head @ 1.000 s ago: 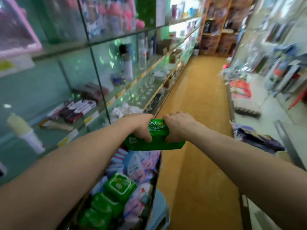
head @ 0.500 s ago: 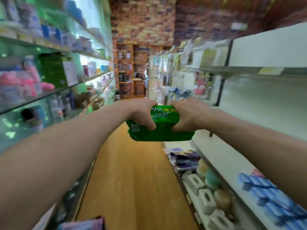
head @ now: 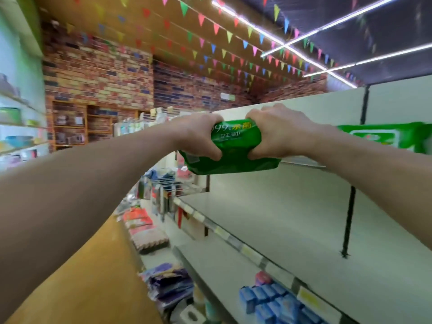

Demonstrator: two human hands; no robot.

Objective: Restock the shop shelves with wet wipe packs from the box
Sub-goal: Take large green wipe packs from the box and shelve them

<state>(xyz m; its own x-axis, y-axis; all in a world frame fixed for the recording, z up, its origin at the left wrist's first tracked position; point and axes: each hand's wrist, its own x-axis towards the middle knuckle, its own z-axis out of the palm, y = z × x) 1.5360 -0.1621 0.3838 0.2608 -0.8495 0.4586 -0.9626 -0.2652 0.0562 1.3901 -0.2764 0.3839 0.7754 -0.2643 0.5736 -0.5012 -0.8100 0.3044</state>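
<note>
Grip is two-handed: the left hand (head: 198, 136) curls round the left end of a green wet wipe pack (head: 233, 160) and the right hand (head: 278, 134) round its right end, with the fingers over the top and the thumbs pressed into the front face. Neither hand has a finger free. The pack hangs in the air between the hands. Its long axis runs from one hand to the other and its printed face is turned toward the camera. Just past the right hand and a little below it runs the front edge of the upper shelf (head: 304, 163), so the right hand is the nearer one to the shelf, and the pack's right end sits close to that edge. Further out to the right of that hand, a second green pack (head: 383, 136) lies flat on the same shelf. By my reading, the coming move is a push forward and to the right, setting the held pack down beside it, right end first.
</note>
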